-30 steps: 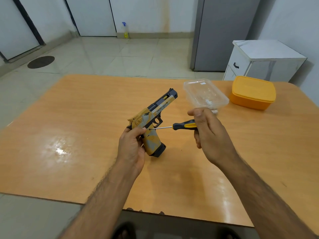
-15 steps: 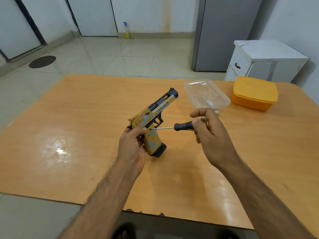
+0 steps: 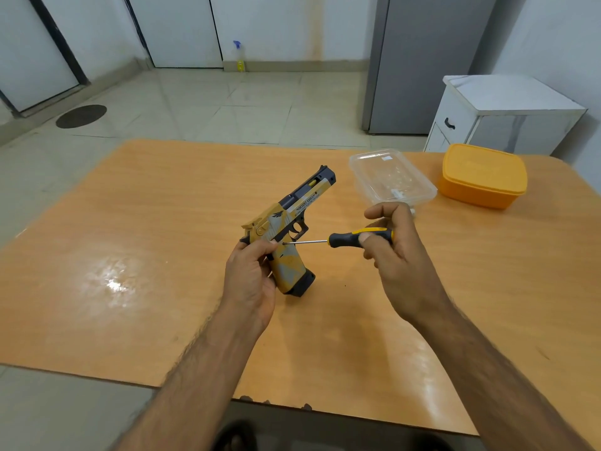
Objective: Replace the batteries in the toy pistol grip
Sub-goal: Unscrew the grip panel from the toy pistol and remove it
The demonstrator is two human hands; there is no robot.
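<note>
Toy pistol (image 3: pixel 294 216) held above the middle of the wooden bench (image 3: pixel 130 255), muzzle pointing up and away to the right, tan-and-grey grip downward with its black base nearest the bench top. Gripped around the back of the grip by the left hand (image 3: pixel 252 278), fingers curled round the frame, thumb lying across the near side just under the slide. Screwdriver (image 3: pixel 351 239) lying almost level, thin metal shaft pointing left, tip touching the pistol's side at the top of the grip, right beside the left thumb. Black-and-yellow handle pinched by the right hand (image 3: pixel 395 252), thumb on the near side, forefinger arched over the top, other fingers curled below.

Beyond the right hand, further back on the bench, stood a clear plastic tray (image 3: pixel 392 177) with something small and pale inside, too small to tell. Just right of it, an orange lidded box (image 3: pixel 483 174), near the tray but apart from it. Behind the bench, on the tiled floor, a white cabinet (image 3: pixel 497 115) with a dark handle, a tall grey unit (image 3: pixel 426 60) beside it, and a spray bottle (image 3: pixel 239 56) against the far wall.
</note>
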